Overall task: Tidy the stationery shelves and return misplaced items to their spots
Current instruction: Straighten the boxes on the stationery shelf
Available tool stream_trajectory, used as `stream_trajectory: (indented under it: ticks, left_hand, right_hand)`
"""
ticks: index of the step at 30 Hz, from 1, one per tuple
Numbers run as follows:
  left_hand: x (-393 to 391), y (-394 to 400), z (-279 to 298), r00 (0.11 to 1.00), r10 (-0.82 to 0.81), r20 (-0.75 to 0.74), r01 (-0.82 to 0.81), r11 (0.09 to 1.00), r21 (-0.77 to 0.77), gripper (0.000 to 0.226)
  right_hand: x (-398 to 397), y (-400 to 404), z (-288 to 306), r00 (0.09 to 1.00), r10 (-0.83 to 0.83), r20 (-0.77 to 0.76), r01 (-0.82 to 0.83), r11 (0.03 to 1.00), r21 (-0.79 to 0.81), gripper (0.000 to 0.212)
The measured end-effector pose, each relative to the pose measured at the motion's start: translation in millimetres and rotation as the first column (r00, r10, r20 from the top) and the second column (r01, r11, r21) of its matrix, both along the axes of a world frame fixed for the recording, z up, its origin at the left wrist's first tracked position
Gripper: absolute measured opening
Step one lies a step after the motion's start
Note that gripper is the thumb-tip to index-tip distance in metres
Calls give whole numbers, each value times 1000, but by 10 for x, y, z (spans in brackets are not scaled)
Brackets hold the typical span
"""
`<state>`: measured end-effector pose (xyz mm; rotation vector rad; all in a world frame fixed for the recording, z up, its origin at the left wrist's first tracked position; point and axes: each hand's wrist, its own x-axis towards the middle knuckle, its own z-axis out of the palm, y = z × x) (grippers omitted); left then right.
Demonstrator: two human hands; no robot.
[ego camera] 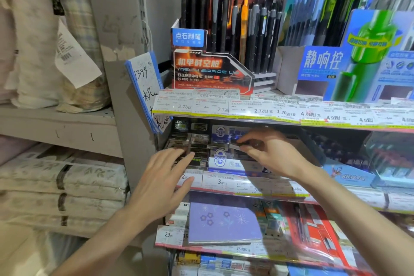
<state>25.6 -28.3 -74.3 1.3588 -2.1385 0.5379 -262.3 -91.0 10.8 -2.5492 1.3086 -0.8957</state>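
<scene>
My left hand [165, 177] is flat and open, with straight fingers reaching into the middle shelf [246, 188]. My fingertips touch the small dark boxes [197, 152] stacked at the left end of that shelf. My right hand [266, 152] is just beside it, a bit higher and deeper in. Its thumb and fingers pinch a small flat item [237, 146], pale at one end and dark where my fingers cover it. It is too blurry for me to say what it is. I hold it over the blue and white box [226, 161] that sits next to the dark boxes. On the shelf above stands a red pen display [212, 69] full of black pens, with one orange pen [244, 27] among them, and a blue and green pen display [349, 58] is to its right. On the shelf below lies a purple notebook [224, 222] with little flowers on it. White price tags [224, 105] run along the shelf edges.
</scene>
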Motion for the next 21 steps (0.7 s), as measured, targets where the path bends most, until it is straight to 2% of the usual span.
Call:
stream_trajectory:
  ticks: [6,12,21]
  left_hand:
    - [432,153,103,996,93,-7,-93,980,-176,52]
    - [705,98,128,968,250,1,-246,956,-157,65]
    - [760,23,54,955,289,62,-270,940,-209,73]
  right_hand:
    - [484,33,20,998,55,-20,-55,997,-50,18]
    - [984,-23,22,989,130,-69,-130,992,10,18]
    - [1395,-101,-38,973,192,-130,-176,976,126,12]
